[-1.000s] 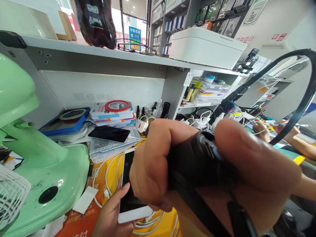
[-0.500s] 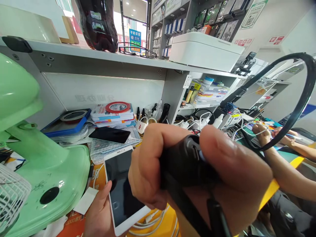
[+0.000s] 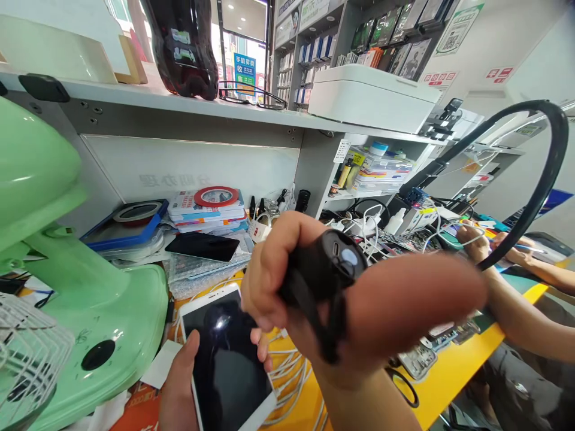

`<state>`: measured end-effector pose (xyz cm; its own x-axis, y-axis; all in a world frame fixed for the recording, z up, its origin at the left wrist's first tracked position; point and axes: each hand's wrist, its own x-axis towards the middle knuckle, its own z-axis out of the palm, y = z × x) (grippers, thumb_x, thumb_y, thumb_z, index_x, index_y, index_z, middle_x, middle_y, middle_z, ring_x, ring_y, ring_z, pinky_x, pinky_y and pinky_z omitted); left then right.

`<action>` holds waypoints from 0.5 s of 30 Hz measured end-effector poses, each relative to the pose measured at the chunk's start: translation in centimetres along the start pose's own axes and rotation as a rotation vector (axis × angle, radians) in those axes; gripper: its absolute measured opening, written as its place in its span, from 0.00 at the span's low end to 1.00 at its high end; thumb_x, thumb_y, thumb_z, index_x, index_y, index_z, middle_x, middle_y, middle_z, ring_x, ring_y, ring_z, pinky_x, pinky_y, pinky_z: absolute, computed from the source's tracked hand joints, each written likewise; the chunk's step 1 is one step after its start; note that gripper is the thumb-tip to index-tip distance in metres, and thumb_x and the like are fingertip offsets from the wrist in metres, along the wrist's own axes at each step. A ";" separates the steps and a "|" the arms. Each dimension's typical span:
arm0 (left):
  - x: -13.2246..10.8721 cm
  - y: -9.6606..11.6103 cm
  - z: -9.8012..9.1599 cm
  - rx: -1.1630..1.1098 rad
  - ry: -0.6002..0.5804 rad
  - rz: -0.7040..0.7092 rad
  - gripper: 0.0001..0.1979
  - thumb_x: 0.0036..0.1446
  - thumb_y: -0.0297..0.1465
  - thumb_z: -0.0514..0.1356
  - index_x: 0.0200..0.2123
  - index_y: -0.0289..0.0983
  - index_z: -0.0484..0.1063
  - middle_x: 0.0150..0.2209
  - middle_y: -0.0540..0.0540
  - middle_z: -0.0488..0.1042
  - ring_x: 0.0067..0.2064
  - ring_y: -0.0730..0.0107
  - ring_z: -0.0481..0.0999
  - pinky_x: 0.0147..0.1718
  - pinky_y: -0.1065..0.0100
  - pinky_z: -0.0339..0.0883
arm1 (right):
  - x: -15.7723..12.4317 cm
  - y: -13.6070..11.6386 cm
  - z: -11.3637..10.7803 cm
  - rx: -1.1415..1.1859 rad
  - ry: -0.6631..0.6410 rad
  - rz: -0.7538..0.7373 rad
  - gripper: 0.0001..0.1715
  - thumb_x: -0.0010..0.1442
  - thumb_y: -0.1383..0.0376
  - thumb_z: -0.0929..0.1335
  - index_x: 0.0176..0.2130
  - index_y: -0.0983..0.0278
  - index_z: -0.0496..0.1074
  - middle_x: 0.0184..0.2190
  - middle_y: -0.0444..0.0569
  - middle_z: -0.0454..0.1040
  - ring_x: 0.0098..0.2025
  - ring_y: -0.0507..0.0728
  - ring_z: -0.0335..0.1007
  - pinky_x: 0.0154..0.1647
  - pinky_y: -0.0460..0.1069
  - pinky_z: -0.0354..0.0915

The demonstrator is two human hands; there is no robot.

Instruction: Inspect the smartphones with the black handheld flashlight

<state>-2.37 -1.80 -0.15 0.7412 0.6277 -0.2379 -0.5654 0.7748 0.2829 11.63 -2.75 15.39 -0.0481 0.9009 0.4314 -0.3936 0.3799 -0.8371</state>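
My left hand (image 3: 179, 383) holds a white phone (image 3: 238, 377) from below, thumb along one edge and fingertips curled over the other. Its dark screen faces up and carries a small bright reflection. Above the phone, close to the camera, my right hand (image 3: 377, 311) is wrapped round a black flashlight (image 3: 309, 275) with a dangling strap. The flashlight's rear end, with a small port and a round pale button, faces me, and my thumb stands off that button. Its front end is hidden. White cables (image 3: 291, 377) lie beside the phone on the yellow surface.
A green fan (image 3: 135, 299) stands at left. Bubble wrap (image 3: 188, 278), a dark phone (image 3: 202, 245) and books topped by red tape (image 3: 216, 196) lie behind. A shelf (image 3: 251, 115) crosses above. At right are a black flexible arm (image 3: 557, 137) and another person's forearm (image 3: 516, 311).
My right hand has turned and drawn back a little, the flashlight's button end showing more and the thumb lifted off. The left hand's fingertips now show at the phone's far edge.
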 end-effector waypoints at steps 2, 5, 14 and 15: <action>-0.1 0.6 0.5 0.038 -0.068 0.074 0.21 0.56 0.49 0.59 0.44 0.43 0.81 0.39 0.40 0.78 0.38 0.52 0.73 0.42 0.54 0.71 | 0.7 1.4 0.1 -0.067 0.093 -0.113 0.33 0.56 0.43 0.75 0.28 0.65 0.61 0.19 0.39 0.57 0.20 0.48 0.53 0.24 0.44 0.55; -0.5 1.2 0.9 0.013 -0.127 0.080 0.24 0.56 0.51 0.58 0.50 0.44 0.78 0.38 0.40 0.76 0.38 0.54 0.71 0.40 0.57 0.70 | 1.4 3.4 0.2 -0.254 0.248 -0.268 0.31 0.64 0.47 0.72 0.25 0.66 0.60 0.18 0.40 0.55 0.20 0.47 0.52 0.22 0.43 0.54; -1.0 1.6 -0.3 0.006 -0.204 -0.006 0.23 0.52 0.50 0.64 0.46 0.43 0.81 0.36 0.39 0.79 0.39 0.54 0.75 0.44 0.58 0.70 | -2.4 9.1 -2.2 -0.668 0.263 -0.449 0.35 0.65 0.38 0.67 0.30 0.67 0.68 0.33 0.49 0.72 0.40 0.55 0.71 0.46 0.51 0.66; -1.0 1.6 -0.6 0.027 -0.200 -0.012 0.22 0.52 0.50 0.64 0.45 0.45 0.81 0.36 0.40 0.80 0.40 0.54 0.76 0.45 0.57 0.71 | -3.4 9.3 -2.5 -0.726 0.231 -0.433 0.34 0.66 0.38 0.66 0.31 0.66 0.69 0.36 0.50 0.73 0.43 0.55 0.71 0.49 0.51 0.66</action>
<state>-4.23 -1.10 0.02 0.8065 0.5889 -0.0529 -0.5480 0.7781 0.3070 10.45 -1.79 5.30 0.1883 0.6366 0.7479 0.3513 0.6674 -0.6566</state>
